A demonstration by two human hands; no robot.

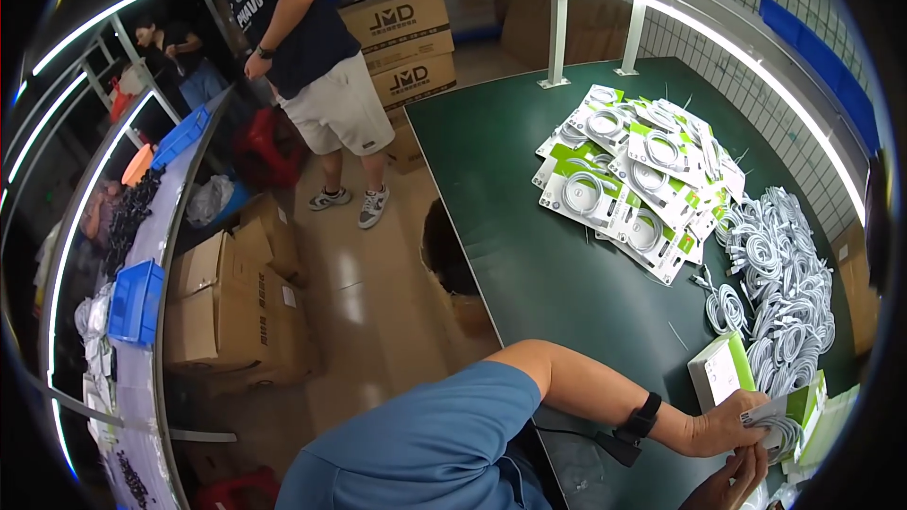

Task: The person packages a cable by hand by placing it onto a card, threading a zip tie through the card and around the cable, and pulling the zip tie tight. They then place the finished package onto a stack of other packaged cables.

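At the table's lower right, my left hand (720, 427), with a black band on its wrist, closes on a white-and-green package (801, 408). A coiled grey-white cable (780, 436) sits at the package's near side. Just below, my right hand (735, 480) has its fingers bent against the coil's lower edge; the picture's rim cuts off part of this hand. A white-and-green box (720, 370) stands beside my left hand. Beyond it lies a heap of loose coiled cables (779, 283), with one coil (726, 307) apart at its left edge.
On the green table (491, 179), packaged cables (642, 170) form a pile toward the far side. A lit tube (727, 42) runs over the right edge. To the left are cardboard boxes (222, 302), a bench with blue trays (137, 302) and a standing person (293, 47).
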